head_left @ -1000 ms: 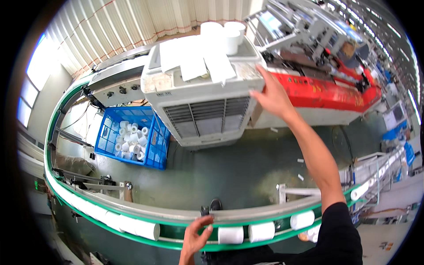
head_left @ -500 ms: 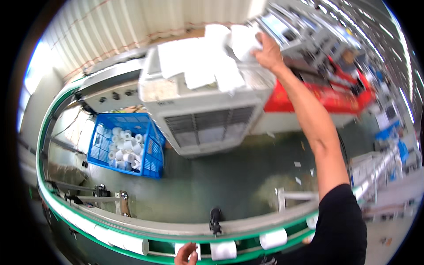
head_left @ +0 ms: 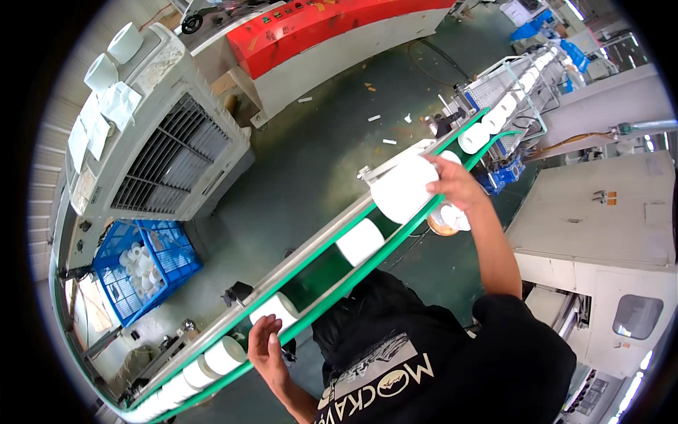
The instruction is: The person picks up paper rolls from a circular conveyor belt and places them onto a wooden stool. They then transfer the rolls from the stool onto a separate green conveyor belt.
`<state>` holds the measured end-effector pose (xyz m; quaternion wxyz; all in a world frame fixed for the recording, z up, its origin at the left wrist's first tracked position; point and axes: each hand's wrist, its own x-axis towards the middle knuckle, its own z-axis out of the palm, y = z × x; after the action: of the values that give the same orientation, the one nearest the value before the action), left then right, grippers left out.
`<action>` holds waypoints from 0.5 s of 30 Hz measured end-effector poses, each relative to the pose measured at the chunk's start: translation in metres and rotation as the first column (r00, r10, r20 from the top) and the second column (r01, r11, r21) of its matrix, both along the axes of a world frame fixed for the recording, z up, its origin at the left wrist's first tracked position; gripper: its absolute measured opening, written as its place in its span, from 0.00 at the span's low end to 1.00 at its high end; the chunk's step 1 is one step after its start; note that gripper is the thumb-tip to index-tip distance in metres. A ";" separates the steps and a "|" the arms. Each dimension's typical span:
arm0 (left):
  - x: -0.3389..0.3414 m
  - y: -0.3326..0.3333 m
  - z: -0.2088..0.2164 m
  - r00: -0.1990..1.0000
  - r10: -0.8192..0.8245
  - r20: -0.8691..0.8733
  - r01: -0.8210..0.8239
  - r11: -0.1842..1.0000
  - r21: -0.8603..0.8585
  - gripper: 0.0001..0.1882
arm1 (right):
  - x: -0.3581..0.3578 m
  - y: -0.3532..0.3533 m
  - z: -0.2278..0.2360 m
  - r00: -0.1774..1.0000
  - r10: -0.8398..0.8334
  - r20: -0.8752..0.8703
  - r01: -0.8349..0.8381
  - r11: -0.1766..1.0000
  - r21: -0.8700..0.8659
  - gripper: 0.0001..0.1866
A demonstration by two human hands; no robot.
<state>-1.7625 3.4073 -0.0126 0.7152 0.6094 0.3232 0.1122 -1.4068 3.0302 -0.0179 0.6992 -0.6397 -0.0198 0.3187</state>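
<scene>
My right hand (head_left: 458,182) grips a large white paper roll (head_left: 405,189) at its right end, over the green-edged conveyor (head_left: 311,272). Whether the roll rests on the belt I cannot tell. My left hand (head_left: 268,348) is open, fingers apart and slightly bent, at the near side of another white roll (head_left: 275,311) on the belt; touching or just short of it, I cannot tell. Between the hands a white roll (head_left: 360,242) lies on the conveyor. Several more rolls, such as the one (head_left: 224,355) to the lower left, stand end to end.
Across the conveyor is a beige air cooler (head_left: 162,152) with two white rolls (head_left: 126,42) and paper sheets on top. Below it sits a blue crate (head_left: 176,258) of small rolls. A red-topped machine (head_left: 332,35) stands behind; a beige cabinet (head_left: 593,212) is at the right.
My view has turned toward the right. My right hand has come from the rolls on the cooler to over the conveyor, where it holds a roll. My left hand is now beside a belt roll.
</scene>
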 end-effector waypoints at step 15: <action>-0.022 -0.037 0.004 0.999 0.001 -0.047 -0.003 1.000 -0.031 0.21 | -0.068 0.104 -0.065 0.607 0.793 0.058 -0.343 0.327 -0.880 0.28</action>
<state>-1.7843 3.3706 -0.0089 0.7167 0.6005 0.3420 0.0936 -1.4747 3.1339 -0.0833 0.1327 -0.8827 -0.2812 0.3523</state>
